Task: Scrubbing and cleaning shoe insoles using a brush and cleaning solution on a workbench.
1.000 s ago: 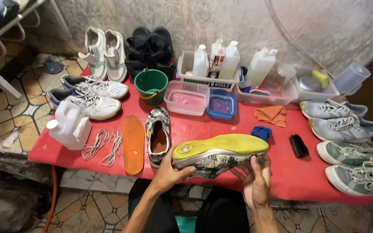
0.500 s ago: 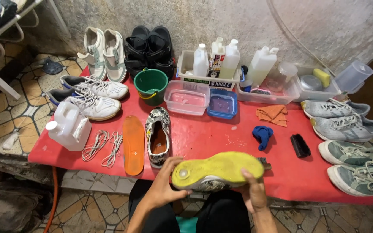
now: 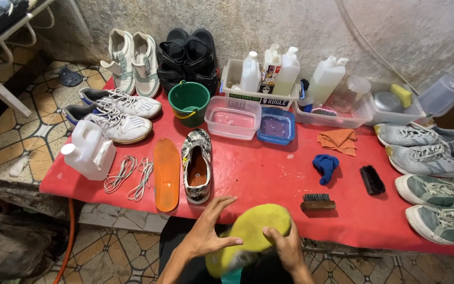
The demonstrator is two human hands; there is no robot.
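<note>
Yellow-soled shoe [image 3: 256, 231] sits at the bottom centre of the frame, sole up, below the red table [image 3: 269, 173] edge; our left hand [image 3: 208, 231] lies against it with fingers spread wide; our right hand [image 3: 287, 247] curls around its right side, gripping; a wooden brush [image 3: 319, 202] lies just above right.

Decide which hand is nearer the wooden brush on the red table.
Right. The right hand is on the yellow-soled shoe, just below-left of the brush. The left hand is farther left, across the shoe.
</note>
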